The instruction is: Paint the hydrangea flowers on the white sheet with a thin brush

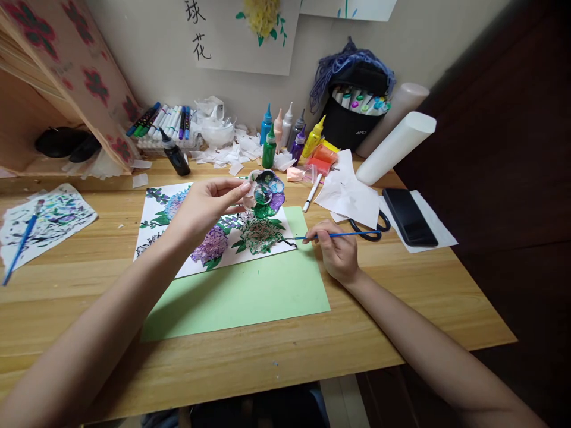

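Observation:
Between the thumb and fingers of my left hand point(209, 205) is a small flower-shaped paint palette point(266, 195) with green, purple, blue and black paint, raised above the picture. My right hand point(332, 248) grips a thin blue paintbrush point(348, 234). The brush tip is at the right end of a white painted sheet point(236, 257), by a dark branch line near the green and pinkish flower. Purple and blue flowers with green leaves also show on the sheet, partly hidden by my left hand and forearm. A light green sheet point(241, 297) lies underneath.
Paint bottles point(269, 148), a black bottle point(175, 154), markers point(172, 122) and paper scraps line the back. To the right are a black marker bag point(352, 122), white roll point(397, 148), scissors point(372, 235) and phone point(409, 217). A stained cloth point(57, 223) with another brush point(22, 246) lies left.

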{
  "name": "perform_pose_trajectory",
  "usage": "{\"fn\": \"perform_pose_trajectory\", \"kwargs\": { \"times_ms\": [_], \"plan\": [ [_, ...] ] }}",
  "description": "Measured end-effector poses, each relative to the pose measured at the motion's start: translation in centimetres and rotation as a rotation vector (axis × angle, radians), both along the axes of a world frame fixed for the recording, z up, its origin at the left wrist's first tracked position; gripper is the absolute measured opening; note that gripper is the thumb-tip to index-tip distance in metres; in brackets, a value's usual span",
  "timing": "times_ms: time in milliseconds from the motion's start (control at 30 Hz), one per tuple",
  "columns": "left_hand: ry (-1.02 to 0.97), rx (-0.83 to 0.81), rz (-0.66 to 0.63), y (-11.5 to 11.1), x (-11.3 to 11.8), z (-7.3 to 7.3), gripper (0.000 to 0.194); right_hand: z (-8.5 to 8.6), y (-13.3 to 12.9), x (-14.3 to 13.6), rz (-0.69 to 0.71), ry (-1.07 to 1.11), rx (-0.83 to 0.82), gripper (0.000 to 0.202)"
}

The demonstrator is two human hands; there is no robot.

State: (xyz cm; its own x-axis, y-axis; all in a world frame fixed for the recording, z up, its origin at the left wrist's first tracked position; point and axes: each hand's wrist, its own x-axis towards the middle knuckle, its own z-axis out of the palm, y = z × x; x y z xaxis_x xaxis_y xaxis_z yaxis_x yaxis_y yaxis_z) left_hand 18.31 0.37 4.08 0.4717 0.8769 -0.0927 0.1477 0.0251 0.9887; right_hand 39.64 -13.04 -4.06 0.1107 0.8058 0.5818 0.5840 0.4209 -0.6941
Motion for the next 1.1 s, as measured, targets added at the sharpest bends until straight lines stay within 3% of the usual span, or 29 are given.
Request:
{"fn": "perform_pose_trajectory", "kwargs": {
  "times_ms": [133,1100],
  "plan": [
    [-0.001,-0.001,0.008,0.01,0.00,0.03,0.041,-0.08,0.00,0.08,-0.044,0.018,0.023,0.024],
    [0.014,0.010,0.008,-0.13,0.10,0.16,0.037,0.51,-0.01,-0.20,-0.002,-0.101,0.036,0.021]
  ]
}}
